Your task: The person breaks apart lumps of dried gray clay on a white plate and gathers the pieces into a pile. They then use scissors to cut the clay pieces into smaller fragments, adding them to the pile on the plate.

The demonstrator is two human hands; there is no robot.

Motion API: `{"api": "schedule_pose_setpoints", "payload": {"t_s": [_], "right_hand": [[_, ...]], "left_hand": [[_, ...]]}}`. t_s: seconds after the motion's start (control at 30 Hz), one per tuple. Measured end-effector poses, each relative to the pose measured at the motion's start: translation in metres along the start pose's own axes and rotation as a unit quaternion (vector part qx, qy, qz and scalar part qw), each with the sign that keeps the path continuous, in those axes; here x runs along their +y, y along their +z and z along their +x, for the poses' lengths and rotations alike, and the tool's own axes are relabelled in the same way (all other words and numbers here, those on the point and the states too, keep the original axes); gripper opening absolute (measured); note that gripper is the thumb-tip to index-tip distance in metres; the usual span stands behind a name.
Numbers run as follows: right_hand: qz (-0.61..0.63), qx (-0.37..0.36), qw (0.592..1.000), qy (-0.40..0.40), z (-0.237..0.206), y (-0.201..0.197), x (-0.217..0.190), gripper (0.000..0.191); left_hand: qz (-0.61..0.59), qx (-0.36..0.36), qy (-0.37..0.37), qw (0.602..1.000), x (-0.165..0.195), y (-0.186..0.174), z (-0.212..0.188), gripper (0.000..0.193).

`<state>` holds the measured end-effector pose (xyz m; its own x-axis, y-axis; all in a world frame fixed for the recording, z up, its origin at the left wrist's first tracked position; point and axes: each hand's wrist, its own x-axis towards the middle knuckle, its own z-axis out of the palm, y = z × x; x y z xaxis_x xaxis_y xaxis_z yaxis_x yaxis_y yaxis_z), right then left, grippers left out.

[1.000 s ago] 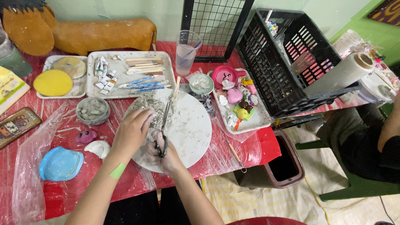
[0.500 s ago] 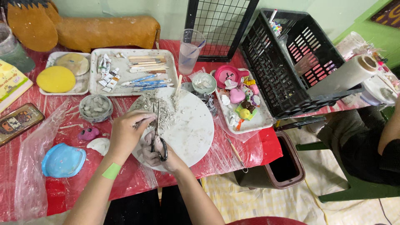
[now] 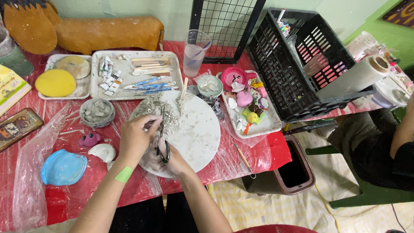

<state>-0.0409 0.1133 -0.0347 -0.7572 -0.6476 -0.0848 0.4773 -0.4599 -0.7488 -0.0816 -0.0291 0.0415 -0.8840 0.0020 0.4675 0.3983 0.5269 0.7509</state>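
My right hand [image 3: 170, 159] grips the black handles of a pair of scissors [image 3: 163, 129], whose blades point away from me. My left hand [image 3: 137, 136], with a green sticker near its wrist, curls over the blades and pinches them with its fingertips. Both hands are smeared with grey clay. They work over the near left part of a round white board [image 3: 196, 129]. A heap of crumbled grey clay [image 3: 157, 108] lies on the board just beyond the hands. A wooden stick [image 3: 183, 91] rests on the board's far edge.
Left of the board are a bowl of clay lumps [image 3: 97, 113], a blue dish [image 3: 63, 167] and small figures. Behind are a tray of paint tubes and tools [image 3: 136, 74], a plastic cup [image 3: 195, 51] and a black crate [image 3: 302, 56]. Another person sits at right [image 3: 388, 146].
The scissors have swung from leaning right to pointing almost straight away from me. My left hand's fingers have closed in on the blades.
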Motion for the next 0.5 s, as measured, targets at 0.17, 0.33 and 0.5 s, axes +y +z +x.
{"api": "schedule_pose_setpoints", "payload": {"t_s": [0.17,0.33,0.5], "right_hand": [[0.005,-0.032,0.999,0.023,-0.002,0.001,-0.004,0.063],[0.01,-0.043,0.999,0.011,-0.003,0.003,-0.006,0.056],[-0.029,0.031,0.999,0.028,-0.005,0.0,-0.002,0.047]], "left_hand": [[-0.018,-0.02,-0.016,0.999,-0.001,-0.008,0.001,0.013],[0.006,-0.033,0.023,0.999,-0.002,-0.013,0.004,0.012],[-0.006,-0.051,0.001,0.999,-0.005,-0.012,0.006,0.016]]}}
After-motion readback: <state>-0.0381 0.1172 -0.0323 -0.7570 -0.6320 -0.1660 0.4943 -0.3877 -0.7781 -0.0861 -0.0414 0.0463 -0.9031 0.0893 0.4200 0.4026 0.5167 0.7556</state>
